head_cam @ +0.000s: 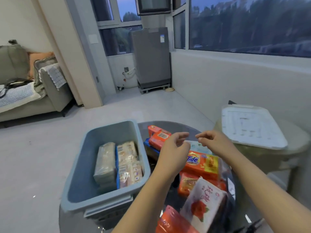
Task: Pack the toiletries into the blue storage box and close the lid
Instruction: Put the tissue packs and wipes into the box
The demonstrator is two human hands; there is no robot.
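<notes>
The blue storage box (pixel 80 182) stands open on the left of the round glass table (pixel 171 126), with two wrapped soap packs (pixel 117 163) upright inside. Right of it lie orange soap packs (pixel 159 137), an orange Tide pack (pixel 202 163) and a white pack with a red rose (pixel 205 204). My left hand (pixel 173 147) and my right hand (pixel 213 140) hover empty above the Tide pack, fingers loosely curled and apart. The white lid (pixel 250 126) lies on a stool to the right.
Another orange pack (pixel 171 221) sits at the table's near edge. A beige stool (pixel 269 157) carries the lid beside the white wall. A sofa (pixel 25 91) stands far left and a grey appliance (pixel 151 59) by the windows. A dark object (pixel 252 226) lies at the bottom right.
</notes>
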